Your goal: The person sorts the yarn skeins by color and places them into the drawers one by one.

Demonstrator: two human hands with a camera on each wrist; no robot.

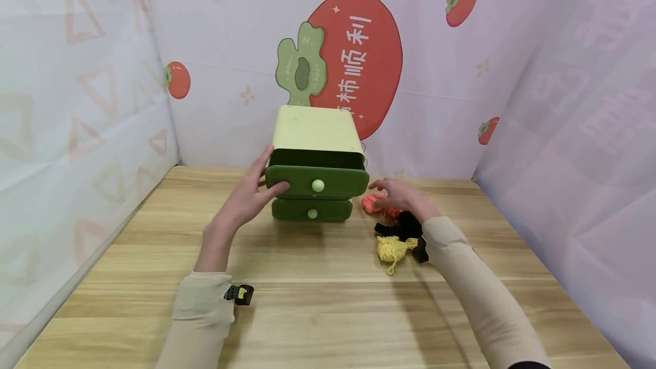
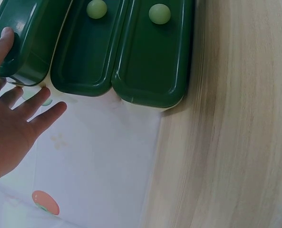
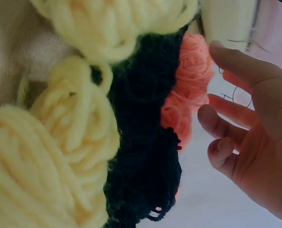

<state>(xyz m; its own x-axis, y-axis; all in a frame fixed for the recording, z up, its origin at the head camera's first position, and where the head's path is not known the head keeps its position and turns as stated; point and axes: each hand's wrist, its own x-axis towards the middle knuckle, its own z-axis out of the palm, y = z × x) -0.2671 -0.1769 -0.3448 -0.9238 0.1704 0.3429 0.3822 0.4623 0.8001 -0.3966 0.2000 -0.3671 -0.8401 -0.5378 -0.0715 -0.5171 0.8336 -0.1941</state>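
A small cream cabinet [image 1: 318, 127] with green drawers stands at the back of the table. Its top drawer [image 1: 294, 178] is pulled out, showing a dark inside; the lower drawers [image 2: 150, 61] are in. My left hand [image 1: 245, 195] is at the drawer's left side, thumb resting on the green front and the other fingers spread straight beside it. My right hand [image 1: 405, 195] hovers by a coral yarn bundle [image 3: 193, 66], fingers loosely bent with nothing between them. Closer to me lie black yarn [image 3: 141, 104] and yellow yarn [image 1: 392, 249].
The wooden table [image 1: 318, 318] spreads out in front of the cabinet. Behind it hangs a pale backdrop [image 1: 425, 67] with printed red fruit, and similar sheets rise on the left [image 1: 77, 147] and right [image 1: 579, 130].
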